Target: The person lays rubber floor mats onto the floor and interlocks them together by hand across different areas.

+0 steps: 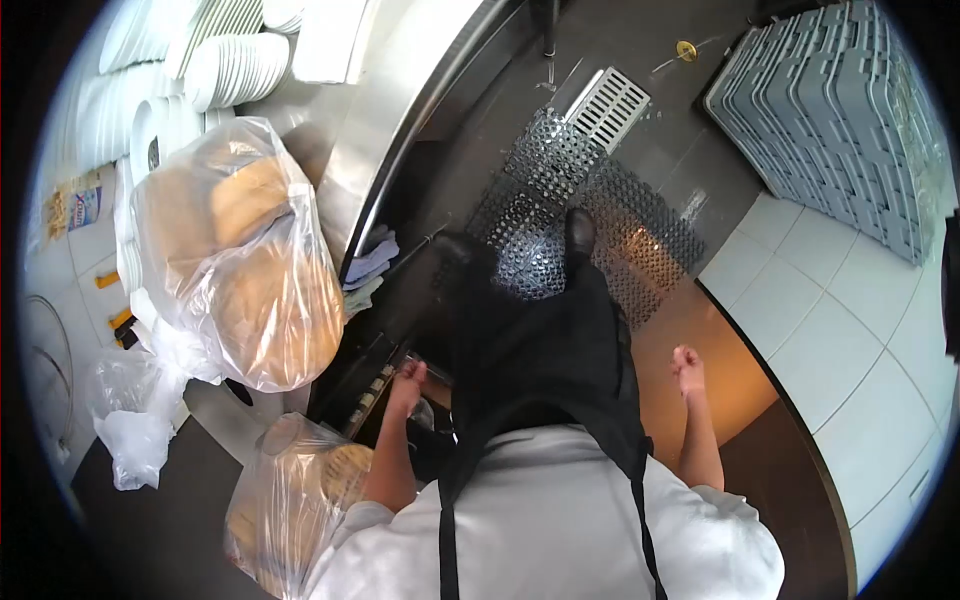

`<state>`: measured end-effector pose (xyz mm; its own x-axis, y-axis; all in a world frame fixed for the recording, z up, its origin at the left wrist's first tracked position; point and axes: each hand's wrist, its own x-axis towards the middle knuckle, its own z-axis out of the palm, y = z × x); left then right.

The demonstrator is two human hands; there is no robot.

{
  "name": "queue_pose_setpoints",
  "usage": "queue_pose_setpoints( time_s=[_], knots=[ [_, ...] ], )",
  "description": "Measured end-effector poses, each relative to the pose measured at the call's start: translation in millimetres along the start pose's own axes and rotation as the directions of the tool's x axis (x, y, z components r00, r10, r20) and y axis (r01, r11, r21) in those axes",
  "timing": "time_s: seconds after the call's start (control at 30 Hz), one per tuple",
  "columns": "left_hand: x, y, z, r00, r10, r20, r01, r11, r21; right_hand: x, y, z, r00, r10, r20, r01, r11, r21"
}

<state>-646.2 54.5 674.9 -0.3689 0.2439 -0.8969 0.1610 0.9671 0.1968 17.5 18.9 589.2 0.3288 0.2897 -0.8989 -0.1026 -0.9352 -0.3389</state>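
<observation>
My left hand (408, 385) hangs low beside my black apron (540, 350), its fingers curled in, with nothing visible in it. It is nearest a clear plastic bag (290, 490) of round tan pieces that look like bread. A larger knotted clear bag (240, 270) of similar tan pieces rests on the steel counter, farther to the left. On the other side, my right hand (687, 370) is held out from my body in a loose fist. It appears to hold nothing and touches nothing.
Stacked white plates (235, 70) stand on the steel counter (385, 95), with folded cloths (370, 262) by its edge. Black perforated mats (540, 200) lie underfoot near a floor drain grate (608, 108). Stacked grey crates (830, 120) stand at the right by the tiled wall (850, 350).
</observation>
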Motion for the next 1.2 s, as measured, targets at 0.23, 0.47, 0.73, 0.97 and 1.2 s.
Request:
queue_pose_setpoints(
  time_s=[0.23, 0.47, 0.73, 0.97, 1.2],
  knots=[
    [-41, 31, 15, 0.997, -0.072, -0.032, 0.077, 0.976, 0.202, -15, -60, 11, 0.999, 0.019, -0.033, -0.018, 0.999, 0.031],
    [15, 9, -19, 1.0, 0.016, 0.023, -0.018, 0.994, 0.108, -30, -56, 52, 1.0, 0.004, -0.014, -0.005, 0.997, -0.072],
    [28, 43, -23, 0.983, 0.056, -0.173, -0.09, 0.976, -0.197, -5, -104, 77, 0.99, -0.116, 0.08, 0.14, 0.884, -0.447],
    [13, 2, 37, 0.999, 0.034, -0.042, -0.036, 0.997, -0.063, 11, -177, 24, 0.948, -0.302, 0.104, 0.319, 0.917, -0.24],
    [-1, 99, 73, 0.994, 0.083, -0.076, -0.044, 0.909, 0.416, 79, -126, -56, 0.943, -0.268, -0.197, 0.255, 0.963, -0.091]
  ],
)
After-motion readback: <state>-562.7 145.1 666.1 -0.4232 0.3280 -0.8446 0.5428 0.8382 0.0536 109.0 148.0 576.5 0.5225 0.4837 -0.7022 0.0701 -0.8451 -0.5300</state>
